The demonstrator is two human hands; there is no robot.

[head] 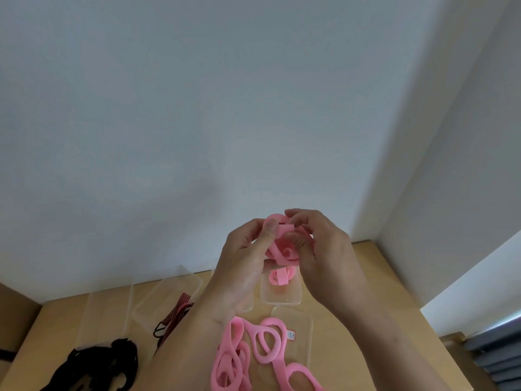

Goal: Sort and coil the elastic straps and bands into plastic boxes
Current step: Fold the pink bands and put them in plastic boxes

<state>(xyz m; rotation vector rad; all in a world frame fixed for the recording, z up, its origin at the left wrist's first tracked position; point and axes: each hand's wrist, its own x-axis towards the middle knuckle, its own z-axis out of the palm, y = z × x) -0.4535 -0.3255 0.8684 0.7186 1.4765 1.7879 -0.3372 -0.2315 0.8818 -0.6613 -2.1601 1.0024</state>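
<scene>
Pinched one flat, smooth pink band [282, 245], partly rolled, between curled fingers of left hand [244, 263] and right hand [320, 249], raised above the wooden table [377, 280]. Spotted one coiled pink band [279, 277] inside a clear plastic box [282, 299] beneath. Noted loose pink loops [245, 356] nearer; leftward, one striped strap [176, 313], one black tangle [107, 365].

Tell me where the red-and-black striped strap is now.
The red-and-black striped strap lies left of centre in the head view, partly over a clear plastic box, beside the left forearm, above the black straps.
</scene>
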